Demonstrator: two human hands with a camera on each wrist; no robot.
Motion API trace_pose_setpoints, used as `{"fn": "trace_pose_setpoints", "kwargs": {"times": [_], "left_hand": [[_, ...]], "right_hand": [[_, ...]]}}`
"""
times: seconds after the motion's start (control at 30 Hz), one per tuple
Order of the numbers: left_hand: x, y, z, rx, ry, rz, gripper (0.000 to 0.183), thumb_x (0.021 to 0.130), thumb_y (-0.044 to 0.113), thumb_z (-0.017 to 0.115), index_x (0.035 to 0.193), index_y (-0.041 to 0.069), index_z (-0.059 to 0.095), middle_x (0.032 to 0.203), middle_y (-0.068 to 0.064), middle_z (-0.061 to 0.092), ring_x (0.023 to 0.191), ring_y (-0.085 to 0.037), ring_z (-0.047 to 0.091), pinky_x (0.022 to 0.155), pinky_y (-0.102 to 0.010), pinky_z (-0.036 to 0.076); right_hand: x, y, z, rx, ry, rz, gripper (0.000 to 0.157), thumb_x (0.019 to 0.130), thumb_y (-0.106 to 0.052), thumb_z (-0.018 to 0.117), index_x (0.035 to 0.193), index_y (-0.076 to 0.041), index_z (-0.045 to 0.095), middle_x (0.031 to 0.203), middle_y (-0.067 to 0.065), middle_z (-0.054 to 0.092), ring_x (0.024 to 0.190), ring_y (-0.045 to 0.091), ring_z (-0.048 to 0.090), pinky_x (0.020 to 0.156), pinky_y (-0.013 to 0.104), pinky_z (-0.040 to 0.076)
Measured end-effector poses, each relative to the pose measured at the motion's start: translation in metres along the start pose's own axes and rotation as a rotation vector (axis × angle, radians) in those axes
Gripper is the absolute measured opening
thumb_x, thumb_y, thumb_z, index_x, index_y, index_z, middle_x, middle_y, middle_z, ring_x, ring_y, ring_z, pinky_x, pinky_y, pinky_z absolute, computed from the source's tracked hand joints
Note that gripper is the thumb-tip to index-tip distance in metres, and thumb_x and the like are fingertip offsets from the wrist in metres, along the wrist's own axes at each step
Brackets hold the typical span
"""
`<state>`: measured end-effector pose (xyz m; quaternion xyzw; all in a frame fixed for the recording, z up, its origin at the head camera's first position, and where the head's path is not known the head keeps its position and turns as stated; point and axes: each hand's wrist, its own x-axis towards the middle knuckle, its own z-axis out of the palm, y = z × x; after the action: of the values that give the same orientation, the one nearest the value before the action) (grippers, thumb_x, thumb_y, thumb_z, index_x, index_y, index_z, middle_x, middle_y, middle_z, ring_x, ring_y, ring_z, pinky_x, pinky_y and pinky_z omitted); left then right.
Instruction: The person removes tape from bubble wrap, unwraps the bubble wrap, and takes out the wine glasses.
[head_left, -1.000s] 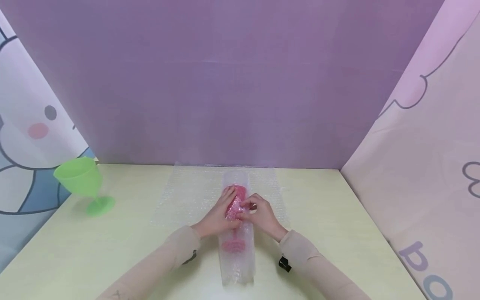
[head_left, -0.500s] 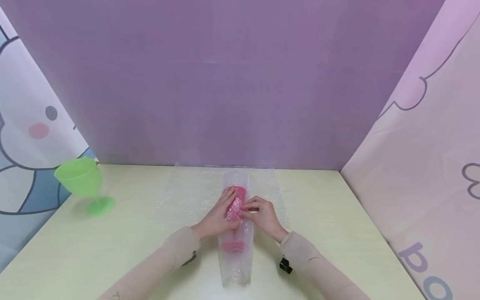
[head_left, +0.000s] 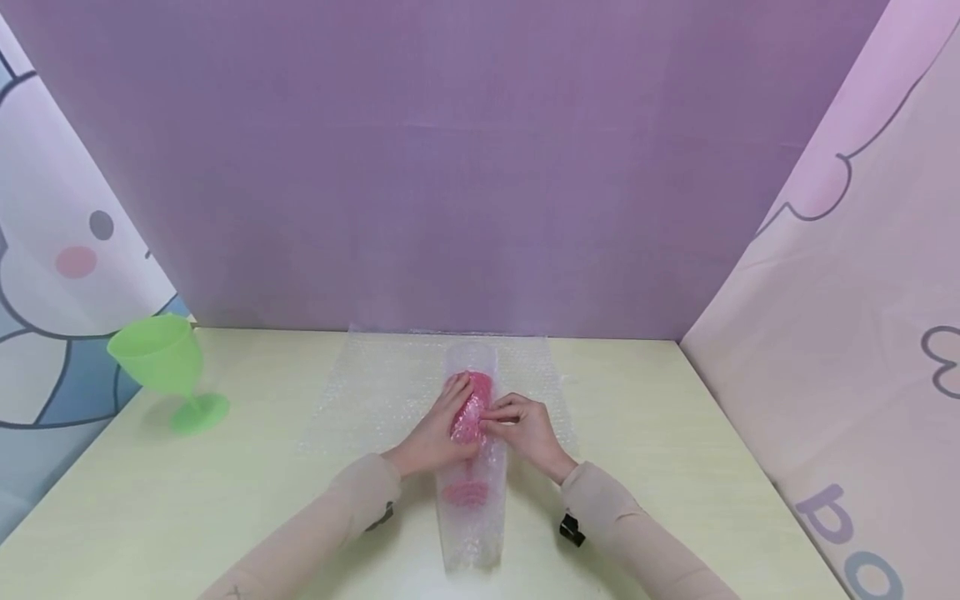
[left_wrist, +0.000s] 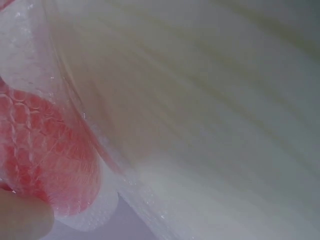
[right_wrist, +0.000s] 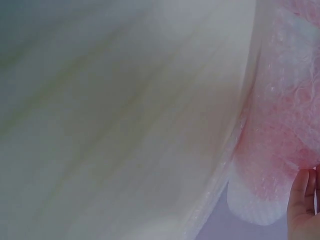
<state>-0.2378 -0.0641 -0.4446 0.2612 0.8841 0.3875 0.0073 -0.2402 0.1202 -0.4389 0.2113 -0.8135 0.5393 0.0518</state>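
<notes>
A pink-red goblet (head_left: 469,427) lies rolled in clear bubble wrap (head_left: 472,533), its bowl away from me and its foot nearer. My left hand (head_left: 433,433) holds the roll from the left, fingers over the bowl and thumb across the near side. From the right, my right hand (head_left: 531,435) pinches the wrap over the bowl between thumb and fingers. In the left wrist view the wrapped bowl (left_wrist: 50,155) shows with a fingertip (left_wrist: 22,217) against it. The right wrist view has fingers (right_wrist: 300,195) touching the wrapped goblet (right_wrist: 270,155).
A green goblet (head_left: 161,354) stands upright at the table's left. Behind the roll, a flat sheet of bubble wrap (head_left: 375,392) spreads over the pale table (head_left: 637,417). A purple panel (head_left: 465,167) rises at the back, with printed panels on both sides.
Both hands stay almost in place. My right thumb and fingers have shifted slightly on the wrap, and the roll's near right edge has drawn a little to the left.
</notes>
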Motion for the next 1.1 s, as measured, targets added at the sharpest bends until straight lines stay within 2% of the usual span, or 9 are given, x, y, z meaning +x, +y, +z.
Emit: {"fn": "trace_pose_setpoints", "kwargs": {"times": [0.2,0.47,0.7,0.87,1.1], "left_hand": [[0.000,0.000,0.000,0.003,-0.006,0.001,0.097,0.073,0.022,0.073,0.147,0.007,0.013,0.156,-0.002,0.000,0.142,-0.021,-0.005,0.114,-0.045,0.009],[0.001,0.000,0.000,0.016,-0.006,0.000,0.097,0.073,0.023,0.072,0.147,0.007,0.012,0.155,-0.003,0.000,0.143,-0.023,-0.004,0.114,-0.046,0.009],[0.000,0.001,-0.001,0.015,-0.005,0.002,0.096,0.073,0.022,0.073,0.147,0.006,0.013,0.156,-0.005,0.001,0.142,-0.025,-0.004,0.114,-0.048,0.010],[-0.002,0.004,-0.002,0.009,0.008,0.017,0.094,0.074,0.022,0.073,0.146,0.004,0.015,0.155,-0.007,0.003,0.142,-0.027,-0.002,0.114,-0.048,0.011],[-0.001,0.006,-0.003,0.006,0.001,0.015,0.094,0.074,0.020,0.072,0.146,0.005,0.014,0.155,-0.007,0.003,0.142,-0.027,-0.002,0.115,-0.047,0.010]], "right_hand": [[-0.002,-0.004,0.000,-0.013,-0.002,-0.022,0.014,0.076,-0.002,0.070,0.089,0.001,0.071,0.092,0.012,0.066,0.093,0.026,0.061,0.078,0.018,0.054],[-0.007,-0.033,-0.003,-0.024,0.005,-0.069,0.010,0.077,0.008,0.066,0.086,0.011,0.068,0.089,0.023,0.064,0.087,0.037,0.061,0.077,0.023,0.055],[-0.002,-0.008,0.001,-0.018,0.031,-0.014,0.010,0.078,0.000,0.068,0.087,0.003,0.071,0.089,0.014,0.067,0.087,0.026,0.063,0.075,0.015,0.053],[0.000,0.001,0.002,0.050,0.026,0.016,0.011,0.079,-0.003,0.067,0.088,0.003,0.070,0.092,0.016,0.066,0.090,0.026,0.062,0.079,0.019,0.053],[-0.001,0.000,0.001,0.111,0.029,0.073,0.011,0.081,-0.003,0.065,0.089,0.004,0.069,0.095,0.018,0.066,0.093,0.024,0.061,0.083,0.024,0.053]]}}
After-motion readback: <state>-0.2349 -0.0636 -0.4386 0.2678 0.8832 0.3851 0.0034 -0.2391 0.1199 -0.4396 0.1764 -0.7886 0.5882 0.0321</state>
